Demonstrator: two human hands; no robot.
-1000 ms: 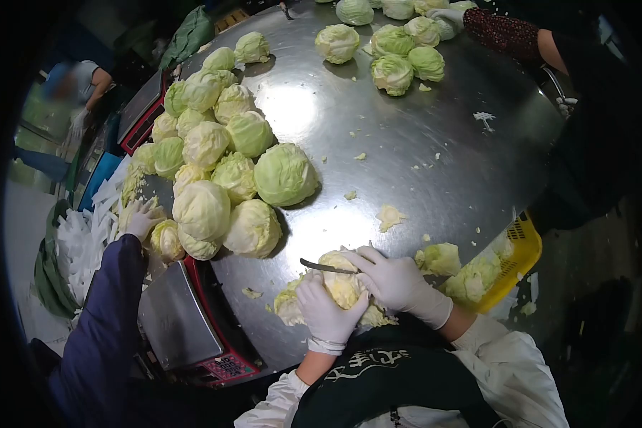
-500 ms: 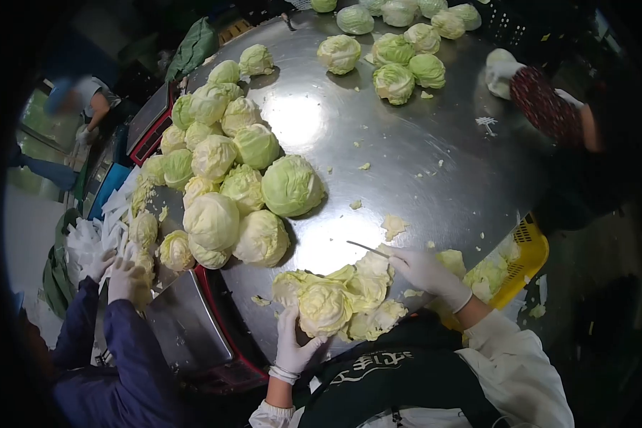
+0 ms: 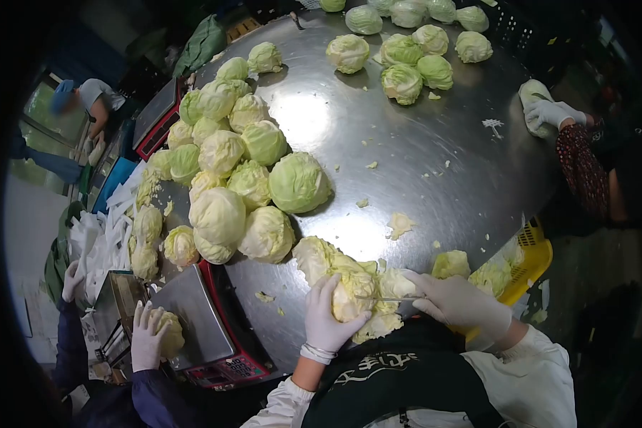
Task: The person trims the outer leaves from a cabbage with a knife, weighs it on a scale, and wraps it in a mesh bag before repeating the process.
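In the head view, our left hand [image 3: 328, 317] cups the cabbage head [image 3: 353, 285] with thumb and fingers apart around its side, seemingly to steady it for the narrow knife [image 3: 392, 299], whose blade reaches over it from our right hand [image 3: 460, 299], fingers curled about the grip. Between our hands, it looks pale yellow-green and crinkled, loose outer leaves [image 3: 314, 258] just beyond our left fingertips.

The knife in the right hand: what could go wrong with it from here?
The knife points from the right hand toward the left hand on the cabbage, so a slip might cut that hand. Loose leaves lie around the cabbage; if one is underneath, it could slide.
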